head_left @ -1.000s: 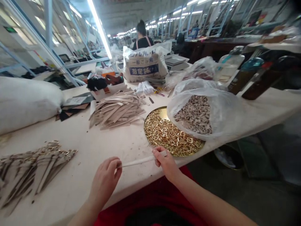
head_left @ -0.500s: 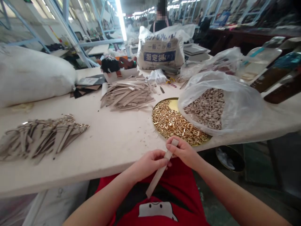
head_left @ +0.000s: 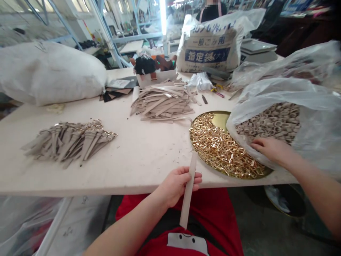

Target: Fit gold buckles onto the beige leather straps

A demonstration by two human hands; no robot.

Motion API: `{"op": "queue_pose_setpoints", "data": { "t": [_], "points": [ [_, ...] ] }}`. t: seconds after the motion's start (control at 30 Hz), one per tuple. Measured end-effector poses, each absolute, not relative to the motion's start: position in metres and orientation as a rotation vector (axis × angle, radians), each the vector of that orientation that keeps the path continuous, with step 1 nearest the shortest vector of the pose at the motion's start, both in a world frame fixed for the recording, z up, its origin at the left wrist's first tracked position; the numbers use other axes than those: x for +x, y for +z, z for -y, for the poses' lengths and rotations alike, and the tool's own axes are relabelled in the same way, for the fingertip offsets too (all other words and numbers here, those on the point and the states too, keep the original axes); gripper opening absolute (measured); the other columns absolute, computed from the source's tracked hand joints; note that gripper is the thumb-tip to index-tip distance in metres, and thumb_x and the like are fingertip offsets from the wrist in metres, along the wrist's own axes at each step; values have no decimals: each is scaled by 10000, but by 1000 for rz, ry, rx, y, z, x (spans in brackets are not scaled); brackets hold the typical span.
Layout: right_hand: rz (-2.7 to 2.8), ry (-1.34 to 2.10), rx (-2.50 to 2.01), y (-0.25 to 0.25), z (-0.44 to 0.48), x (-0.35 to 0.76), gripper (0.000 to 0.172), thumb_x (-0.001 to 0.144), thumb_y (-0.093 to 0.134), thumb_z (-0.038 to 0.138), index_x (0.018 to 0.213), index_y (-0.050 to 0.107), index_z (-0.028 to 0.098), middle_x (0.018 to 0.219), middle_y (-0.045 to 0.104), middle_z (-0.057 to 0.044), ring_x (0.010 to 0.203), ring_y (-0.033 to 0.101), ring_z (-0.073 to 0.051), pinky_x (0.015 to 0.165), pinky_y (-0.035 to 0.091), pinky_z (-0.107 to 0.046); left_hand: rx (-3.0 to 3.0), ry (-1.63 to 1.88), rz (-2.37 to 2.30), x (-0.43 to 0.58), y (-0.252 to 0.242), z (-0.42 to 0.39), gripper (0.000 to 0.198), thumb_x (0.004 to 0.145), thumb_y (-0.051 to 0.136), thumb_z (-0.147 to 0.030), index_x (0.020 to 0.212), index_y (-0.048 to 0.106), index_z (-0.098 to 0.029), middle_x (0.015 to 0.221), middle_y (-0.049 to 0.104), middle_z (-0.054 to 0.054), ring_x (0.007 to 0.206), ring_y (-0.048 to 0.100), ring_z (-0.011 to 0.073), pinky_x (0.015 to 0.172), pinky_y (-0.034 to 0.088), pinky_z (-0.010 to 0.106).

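My left hand (head_left: 183, 183) pinches a long, flat, beige-grey strip (head_left: 188, 192) between thumb and fingers, over my lap at the table's front edge. The strip stands nearly upright, its upper end near the tray. At the mouth of a clear plastic bag (head_left: 317, 117), my right hand (head_left: 274, 151) reaches toward many small beige strap loops (head_left: 271, 122). Its fingers bend downward and the tips are hidden, so a hold on a loop cannot be made out. Beside that hand lies a round golden tray (head_left: 222, 119) heaped with small gold buckles (head_left: 226, 149).
Loose strips (head_left: 162, 101) lie piled mid-table. Strips with gold buckles (head_left: 71, 142) are heaped at left. Behind stand a large white sack (head_left: 53, 73), a printed bag (head_left: 207, 46) and a box (head_left: 157, 76). Small pliers (head_left: 218, 90) lie near white cloth (head_left: 199, 81). A person (head_left: 213, 12) is beyond.
My right hand has let go of the strip and moved right to the bag of loops. My left hand keeps the strip, now more upright. The view has shifted.
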State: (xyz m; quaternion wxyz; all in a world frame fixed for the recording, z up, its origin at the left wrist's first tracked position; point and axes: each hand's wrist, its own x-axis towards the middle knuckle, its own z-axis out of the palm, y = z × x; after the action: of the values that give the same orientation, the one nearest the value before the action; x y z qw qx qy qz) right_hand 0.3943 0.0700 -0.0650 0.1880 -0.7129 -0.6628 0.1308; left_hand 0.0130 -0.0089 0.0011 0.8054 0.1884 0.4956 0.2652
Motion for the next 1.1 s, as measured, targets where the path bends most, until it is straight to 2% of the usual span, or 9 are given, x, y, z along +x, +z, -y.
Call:
{"op": "queue_pose_setpoints", "data": {
  "t": [0.1, 0.27, 0.4, 0.53, 0.6, 0.77, 0.93, 1.1],
  "points": [
    [2000, 255, -2323, -71, -73, 396, 117, 703, 566, 355, 652, 600, 256, 710, 633, -111, 625, 570, -270, 607, 387, -383, 376, 562, -1066, 13, -1, 4, 107, 775, 488, -78, 866, 537, -106, 965, 628, 123, 777, 626, 131, 636, 505, 206],
    [1959, 355, -2367, -60, -73, 388, 158, 755, 513, 367, 714, 621, 259, 772, 656, -103, 692, 587, -287, 638, 408, -390, 354, 560, -1057, 15, -6, -2, 118, 769, 491, -73, 874, 534, -107, 962, 630, 123, 763, 625, 126, 625, 507, 197],
    [1977, 504, -2303, -46, -70, 381, 188, 751, 502, 352, 789, 632, 221, 834, 675, -53, 750, 602, -238, 683, 432, -325, 349, 560, -1049, 15, -8, -3, 136, 755, 533, -100, 891, 537, -110, 960, 630, 123, 757, 622, 124, 633, 513, 198],
    [1869, 258, -2419, -31, -69, 385, 307, 813, 355, 259, 969, 603, 167, 958, 662, -76, 854, 594, -203, 707, 421, -271, 371, 562, -1075, 14, -7, -3, 219, 746, 554, -110, 963, 520, -118, 994, 621, 132, 765, 616, 126, 645, 516, 208],
    [1872, 213, -2453, -26, -67, 386, 299, 814, 364, 260, 953, 610, 162, 942, 666, -76, 850, 595, -192, 689, 413, -250, 386, 566, -1087, 14, -6, -2, 215, 740, 545, -93, 949, 506, -121, 940, 627, 117, 713, 609, 114, 638, 513, 213],
    [2034, 372, -2408, -23, -63, 372, 204, 762, 500, 313, 801, 649, 180, 818, 687, -47, 741, 605, -164, 612, 391, -214, 413, 587, -1032, 16, -4, 5, 188, 719, 513, -84, 896, 489, -141, 728, 574, 14, 529, 513, 50, 555, 465, 182],
    [2051, 355, -2458, -27, -63, 357, 160, 704, 541, 198, 790, 665, 143, 842, 683, -120, 805, 614, -222, 659, 390, -256, 487, 573, -1028, 19, -1, 14, 206, 709, 508, -128, 914, 490, -150, 689, 544, -10, 507, 471, 43, 515, 411, 165],
    [1945, 289, -2464, -21, -60, 358, 184, 686, 535, 163, 807, 665, 113, 849, 672, -161, 842, 613, -272, 712, 406, -312, 698, 548, -1032, 18, 2, 24, 145, 754, 483, -216, 886, 490, -156, 644, 530, -29, 460, 433, 44, 474, 353, 167]
  ]
}}
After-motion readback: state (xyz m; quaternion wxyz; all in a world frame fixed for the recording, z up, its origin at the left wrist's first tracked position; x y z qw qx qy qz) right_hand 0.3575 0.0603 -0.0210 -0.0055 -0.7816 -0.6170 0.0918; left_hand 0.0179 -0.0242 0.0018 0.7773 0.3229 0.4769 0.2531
